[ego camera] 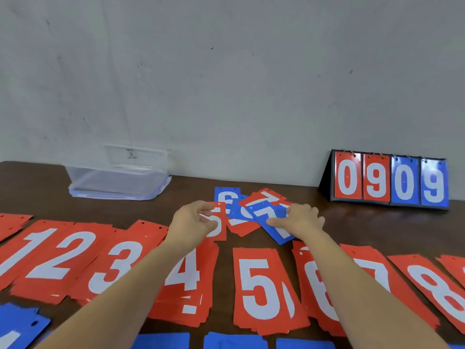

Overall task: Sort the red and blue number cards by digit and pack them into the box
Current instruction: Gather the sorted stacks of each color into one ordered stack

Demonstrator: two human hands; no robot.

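Observation:
A loose heap of red and blue number cards (241, 210) lies mid-table. My left hand (193, 220) pinches a red 5 card (219, 222) at the heap's left edge. My right hand (302, 219) rests on a blue 7 card (270, 221), its fingers curled at the card's right edge. Sorted red stacks run across the near side: 1 (27, 250), 2 (63, 258), 3 (113, 265), 4 (188, 278), 5 (261, 288), 6 (317, 285), 7 (375, 268), 8 (437, 290). A clear plastic box (118, 177) stands at the back left.
A tabletop scoreboard (390, 181) showing 0 9 0 9 stands at the back right against the wall. Blue card stacks (20, 326) line the near edge of the brown table (364, 222). The clear box sits on its blue-rimmed lid.

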